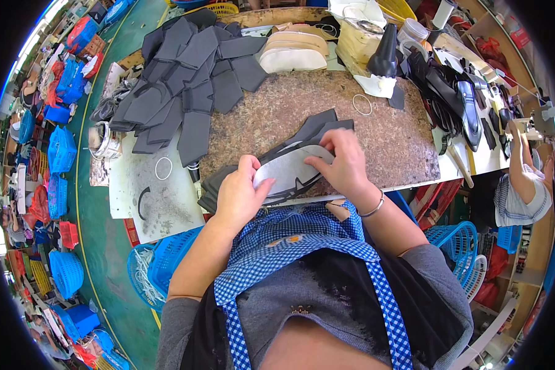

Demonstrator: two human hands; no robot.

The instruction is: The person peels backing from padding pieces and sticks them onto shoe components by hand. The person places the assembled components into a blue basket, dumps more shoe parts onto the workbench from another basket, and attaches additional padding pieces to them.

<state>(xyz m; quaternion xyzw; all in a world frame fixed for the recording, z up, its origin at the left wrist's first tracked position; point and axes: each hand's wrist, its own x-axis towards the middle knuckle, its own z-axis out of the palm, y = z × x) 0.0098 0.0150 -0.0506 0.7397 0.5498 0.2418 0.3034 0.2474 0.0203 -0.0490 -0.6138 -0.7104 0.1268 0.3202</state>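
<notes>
Between both hands is a light grey, insole-shaped piece [285, 174], close to the table's front edge. My left hand [239, 190] grips its left end, thumb on top. My right hand [345, 161] pinches its right end between thumb and fingers. Dark grey foam pieces [317, 126] lie beneath and behind it, and more dark pieces [213, 188] stick out beside my left hand. How many layers I hold cannot be made out. A large heap of dark grey cut foam pieces [188, 68] covers the table's far left.
Cream insole-shaped pieces [293, 60] stand at the back of the mottled brown board [388, 145]. A black cone-shaped thing [384, 52] stands back right, near black shoes [468, 111]. Blue baskets [453, 243] flank me below the table. Another person [521, 191] is at far right.
</notes>
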